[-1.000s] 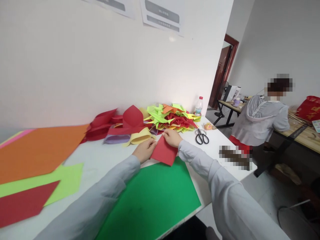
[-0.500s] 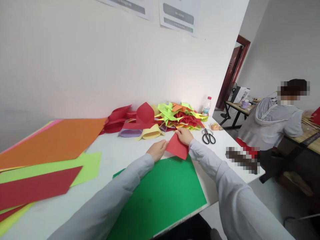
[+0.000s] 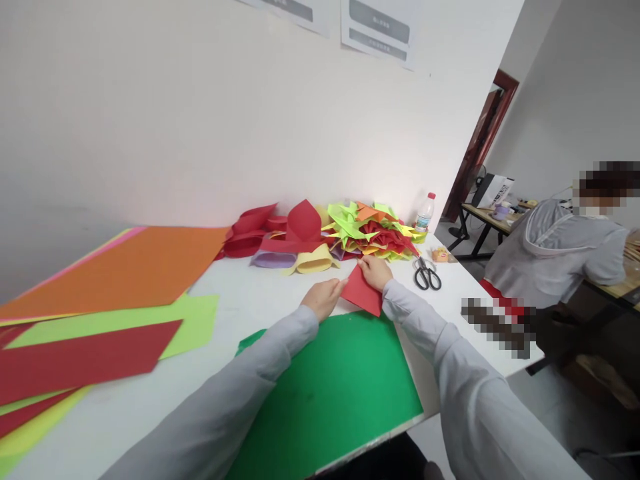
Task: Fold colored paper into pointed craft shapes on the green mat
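Note:
Between my hands is a piece of red paper [image 3: 361, 293], tilted above the far edge of a green sheet [image 3: 335, 387]. My right hand [image 3: 376, 272] is closed on its upper right edge. My left hand [image 3: 324, 299] has its thumb and fingers pinched at the paper's left edge. Just right of my right hand lie black-handled scissors [image 3: 427, 275]. Beyond the hands sits a heap of folded red, lime and orange paper pieces [image 3: 373, 230], with a curled yellow paper piece [image 3: 314, 259] beside it.
Large orange [image 3: 145, 267], lime and dark red sheets [image 3: 90, 357] are spread on the left of the white table [image 3: 210, 373]. A bottle [image 3: 425, 213] and a small orange packet [image 3: 442, 255] stand near the wall. A person in grey [image 3: 555, 240] sits at another table on the right.
The whole view has shifted, so things appear farther right. My left hand's fingers have moved slightly along the red paper's left edge; the right hand keeps its hold.

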Demonstrator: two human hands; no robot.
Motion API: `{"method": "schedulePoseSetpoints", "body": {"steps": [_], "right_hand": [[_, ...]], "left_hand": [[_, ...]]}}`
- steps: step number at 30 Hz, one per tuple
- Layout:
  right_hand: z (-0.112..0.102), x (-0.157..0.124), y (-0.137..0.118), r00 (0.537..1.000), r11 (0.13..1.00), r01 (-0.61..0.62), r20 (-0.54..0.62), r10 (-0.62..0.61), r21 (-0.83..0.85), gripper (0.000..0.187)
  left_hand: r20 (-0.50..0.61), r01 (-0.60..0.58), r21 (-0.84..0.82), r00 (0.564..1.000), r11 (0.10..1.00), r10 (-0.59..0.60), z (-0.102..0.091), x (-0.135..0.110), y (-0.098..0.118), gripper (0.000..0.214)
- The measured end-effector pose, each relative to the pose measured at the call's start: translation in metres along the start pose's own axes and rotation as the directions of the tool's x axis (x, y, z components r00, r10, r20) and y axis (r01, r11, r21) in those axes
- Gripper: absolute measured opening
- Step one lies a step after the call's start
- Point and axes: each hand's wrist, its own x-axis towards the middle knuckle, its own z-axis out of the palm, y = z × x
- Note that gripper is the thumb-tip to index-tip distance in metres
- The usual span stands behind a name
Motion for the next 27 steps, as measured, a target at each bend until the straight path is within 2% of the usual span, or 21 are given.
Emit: {"method": "schedulePoseSetpoints", "body": {"steps": [3,5,8,13,21,24,27], "right_hand": [[-0.002,0.005,0.011,0.999,0.999,-0.032,-0.014,0.032,-0.001,0.030],[0.000,0.006,0.012,1.000,1.000,-0.010,0.000,0.010,0.007,0.030],[0.008,0.003,0.000,0.995,0.995,0.088,0.045,-0.089,0.037,0.020],[0.020,-0.002,-0.019,0.973,0.973,0.206,0.081,-0.215,0.107,0.025],[0.029,-0.012,-0.012,0.943,0.938,0.268,0.137,-0.302,0.220,0.021],[0.032,-0.014,-0.010,0.934,0.923,0.277,0.152,-0.324,0.265,0.018],[0.033,-0.013,-0.009,0.925,0.908,0.284,0.163,-0.344,0.308,0.017]], "left_hand": [[0.008,0.014,-0.060,1.000,0.998,-0.013,-0.004,-0.002,-0.011,0.032],[-0.001,0.033,-0.118,0.999,0.992,-0.033,-0.007,0.001,-0.017,0.032],[-0.017,0.057,-0.232,0.998,0.971,-0.063,-0.004,0.016,-0.021,0.034],[-0.013,-0.003,-0.404,1.000,0.915,-0.002,0.009,0.034,-0.018,0.035],[-0.002,-0.025,-0.597,1.000,0.802,0.030,0.022,0.027,-0.031,0.031],[-0.016,-0.015,-0.637,1.000,0.771,0.005,0.021,0.025,-0.030,0.023],[-0.033,-0.004,-0.666,0.999,0.746,-0.023,0.016,0.024,-0.025,0.024]]}}
